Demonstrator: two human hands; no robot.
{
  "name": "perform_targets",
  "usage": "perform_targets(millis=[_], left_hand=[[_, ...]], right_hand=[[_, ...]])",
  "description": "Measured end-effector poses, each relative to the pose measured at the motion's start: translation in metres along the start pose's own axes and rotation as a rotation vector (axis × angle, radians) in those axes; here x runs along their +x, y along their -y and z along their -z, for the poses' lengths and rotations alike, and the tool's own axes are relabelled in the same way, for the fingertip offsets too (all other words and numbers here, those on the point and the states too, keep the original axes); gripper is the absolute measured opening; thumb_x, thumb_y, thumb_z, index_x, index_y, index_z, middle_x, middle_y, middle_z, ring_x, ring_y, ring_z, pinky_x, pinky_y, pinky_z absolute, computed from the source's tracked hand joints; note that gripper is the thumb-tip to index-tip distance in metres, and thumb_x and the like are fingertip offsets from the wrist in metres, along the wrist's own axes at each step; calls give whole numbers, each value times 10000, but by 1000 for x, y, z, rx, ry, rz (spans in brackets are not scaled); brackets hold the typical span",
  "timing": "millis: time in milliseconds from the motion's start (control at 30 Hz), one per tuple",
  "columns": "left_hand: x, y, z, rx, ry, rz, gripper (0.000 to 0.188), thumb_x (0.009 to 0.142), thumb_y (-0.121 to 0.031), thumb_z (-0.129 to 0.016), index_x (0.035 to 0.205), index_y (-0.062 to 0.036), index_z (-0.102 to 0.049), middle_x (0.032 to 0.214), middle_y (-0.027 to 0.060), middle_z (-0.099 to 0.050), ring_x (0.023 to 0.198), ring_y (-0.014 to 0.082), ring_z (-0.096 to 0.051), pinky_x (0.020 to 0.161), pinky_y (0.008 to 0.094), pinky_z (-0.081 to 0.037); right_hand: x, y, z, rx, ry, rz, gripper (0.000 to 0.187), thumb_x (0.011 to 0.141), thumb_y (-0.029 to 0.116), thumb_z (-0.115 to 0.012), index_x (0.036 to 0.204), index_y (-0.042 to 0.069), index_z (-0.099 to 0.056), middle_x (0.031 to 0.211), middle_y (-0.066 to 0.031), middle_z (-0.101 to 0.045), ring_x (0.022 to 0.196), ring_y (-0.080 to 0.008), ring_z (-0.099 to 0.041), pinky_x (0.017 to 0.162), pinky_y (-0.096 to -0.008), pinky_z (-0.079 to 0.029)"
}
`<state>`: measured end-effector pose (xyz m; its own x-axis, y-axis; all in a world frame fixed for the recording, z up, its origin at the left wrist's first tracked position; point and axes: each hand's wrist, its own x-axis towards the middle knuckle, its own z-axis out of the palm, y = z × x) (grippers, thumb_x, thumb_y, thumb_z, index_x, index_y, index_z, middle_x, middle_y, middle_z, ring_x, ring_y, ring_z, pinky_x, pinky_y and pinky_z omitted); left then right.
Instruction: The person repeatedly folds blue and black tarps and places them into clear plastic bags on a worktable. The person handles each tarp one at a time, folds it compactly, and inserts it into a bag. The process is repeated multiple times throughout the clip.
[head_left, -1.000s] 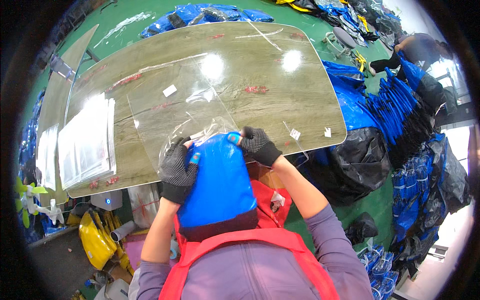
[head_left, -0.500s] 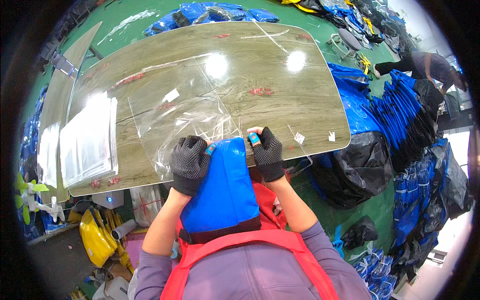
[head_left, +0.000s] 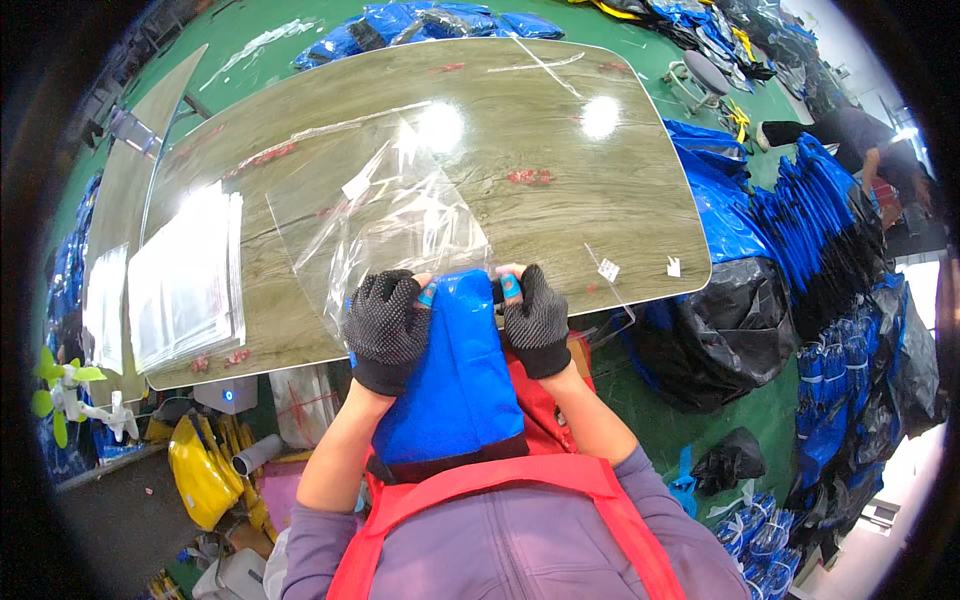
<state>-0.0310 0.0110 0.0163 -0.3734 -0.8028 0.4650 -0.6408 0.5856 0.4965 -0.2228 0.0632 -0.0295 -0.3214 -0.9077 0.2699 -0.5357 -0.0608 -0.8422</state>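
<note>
A glossy blue folded bag point(head_left: 455, 390) with a black lower end lies upright against my front, its top reaching over the table edge. At its upper left corner, my left hand point(head_left: 388, 325), in a black dotted fingerless glove with blue tape on the thumb, is closed on it. Gloved and taped the same way, my right hand point(head_left: 535, 315) pinches the upper right corner. A crumpled clear plastic bag point(head_left: 400, 215) lies flat on the table just beyond, its near edge meeting the top of the blue bag. Whether my fingers also grip the clear plastic is hidden.
The wood-grain table point(head_left: 590, 160) carries a stack of clear plastic bags point(head_left: 190, 285) at left and small white scraps. Blue and black folded bags point(head_left: 800, 230) pile up at right. A person point(head_left: 880, 160) bends beside them. A small green fan point(head_left: 65, 385) stands at lower left.
The clear plastic bag has wrinkled and lifted more in front of the blue bag. My right hand has come slightly closer to the left one. The far person has shifted.
</note>
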Motion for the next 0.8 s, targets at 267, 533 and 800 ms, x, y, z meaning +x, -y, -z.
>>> perform_targets(millis=[267,533,800], left_hand=[[-12,-1,4,87,131,-157,272,715,-87,-671,987,-97,-663,900,118,-646,840,312,-600,734,412,-480],[-21,-6,5,110,136,-276,187,898,-234,-586,867,-83,-693,801,107,-650,773,302,-611,704,411,-484],[-41,-3,9,-5,371,-234,281,769,-82,-649,1050,-89,-654,891,119,-645,840,316,-604,729,412,-494]], right_hand=[[-37,12,20,-400,244,123,233,828,156,-579,1040,76,-638,835,-156,-668,706,-338,-646,626,-430,-514],[-41,27,58,-408,249,309,303,752,97,-624,1055,74,-626,830,-151,-642,733,-337,-627,641,-445,-496],[-4,7,58,62,133,-249,380,858,235,-650,1168,28,-576,1006,-113,-662,930,-198,-630,822,-344,-507]])
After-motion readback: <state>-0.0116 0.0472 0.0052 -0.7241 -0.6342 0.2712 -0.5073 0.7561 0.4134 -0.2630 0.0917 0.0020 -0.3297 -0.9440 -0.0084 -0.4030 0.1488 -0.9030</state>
